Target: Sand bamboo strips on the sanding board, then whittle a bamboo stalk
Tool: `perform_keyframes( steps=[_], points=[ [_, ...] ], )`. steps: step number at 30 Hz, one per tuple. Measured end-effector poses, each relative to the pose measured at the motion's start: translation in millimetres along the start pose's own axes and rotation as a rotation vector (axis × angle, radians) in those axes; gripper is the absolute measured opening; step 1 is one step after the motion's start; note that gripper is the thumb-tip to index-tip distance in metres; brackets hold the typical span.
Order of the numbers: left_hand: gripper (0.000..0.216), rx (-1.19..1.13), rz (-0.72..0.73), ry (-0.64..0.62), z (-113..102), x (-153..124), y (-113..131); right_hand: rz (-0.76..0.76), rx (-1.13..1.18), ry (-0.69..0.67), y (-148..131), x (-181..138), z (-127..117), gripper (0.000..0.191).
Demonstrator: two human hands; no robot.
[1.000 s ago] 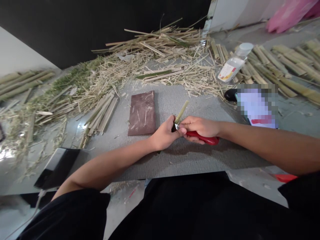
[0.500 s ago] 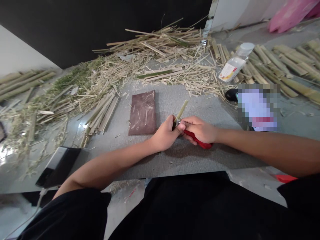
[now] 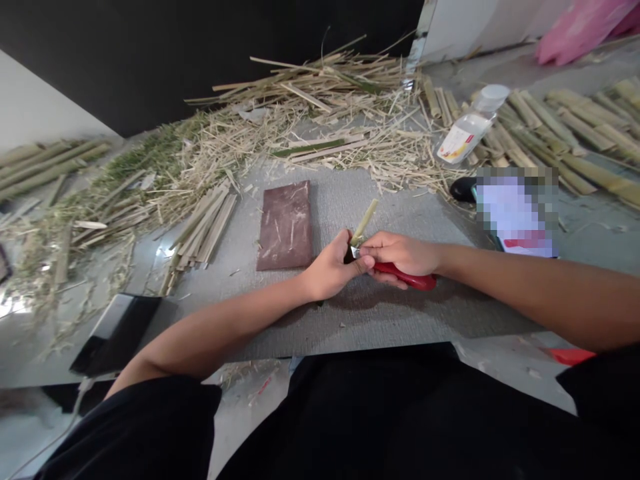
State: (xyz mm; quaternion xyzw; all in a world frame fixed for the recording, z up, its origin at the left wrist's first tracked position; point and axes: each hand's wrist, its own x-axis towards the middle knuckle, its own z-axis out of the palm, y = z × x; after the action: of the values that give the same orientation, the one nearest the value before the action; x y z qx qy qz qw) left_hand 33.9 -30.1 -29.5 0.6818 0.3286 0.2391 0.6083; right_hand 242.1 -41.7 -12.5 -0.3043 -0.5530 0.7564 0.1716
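Observation:
My left hand (image 3: 333, 268) is closed around a thin bamboo strip (image 3: 365, 221), whose pale green end sticks up past the fingers. My right hand (image 3: 400, 256) grips a knife by its red handle (image 3: 415, 279). A bit of the shiny blade (image 3: 355, 252) shows between the two hands, against the strip; the rest of it is hidden by fingers. Both hands meet just above the grey table. Left of them lies a scratched brown slab (image 3: 285, 227), flat on the table.
Split bamboo strips (image 3: 207, 227) lie in a bundle at left, before a heap of shavings (image 3: 240, 137). A clear bottle (image 3: 470, 130) and a blurred phone-like object (image 3: 517, 210) stand at right, near bamboo pieces (image 3: 545, 127). A black box (image 3: 117, 333) with a cable sits front left.
My right hand has shifted slightly right, and the knife's handle has swung to lie flatter, with more blade showing. My left hand stays nearly in place with the strip.

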Motion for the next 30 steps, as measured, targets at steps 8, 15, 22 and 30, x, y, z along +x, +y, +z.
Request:
perform_keyframes(
  steps=[8, 15, 22, 30],
  points=[
    [0.057, -0.067, -0.038, 0.007, 4.4, 2.4, -4.6, -0.118, -0.036, 0.167, 13.9, 2.7, 10.5, 0.041],
    [0.061, -0.169, -0.124, -0.063, 2.2, 1.5, 1.5, -0.186, -0.087, 0.183, 16.1, 3.5, 11.6, 0.045],
    [0.055, -0.086, -0.047, -0.041, 1.6, -1.9, 5.2, -0.003, -0.059, -0.010, 4.3, 1.6, -2.9, 0.044],
    [0.049, -0.035, -0.063, 0.041, 5.9, 0.3, -4.0, -0.058, -0.041, 0.129, 7.0, 2.5, 2.9, 0.041]
  ],
)
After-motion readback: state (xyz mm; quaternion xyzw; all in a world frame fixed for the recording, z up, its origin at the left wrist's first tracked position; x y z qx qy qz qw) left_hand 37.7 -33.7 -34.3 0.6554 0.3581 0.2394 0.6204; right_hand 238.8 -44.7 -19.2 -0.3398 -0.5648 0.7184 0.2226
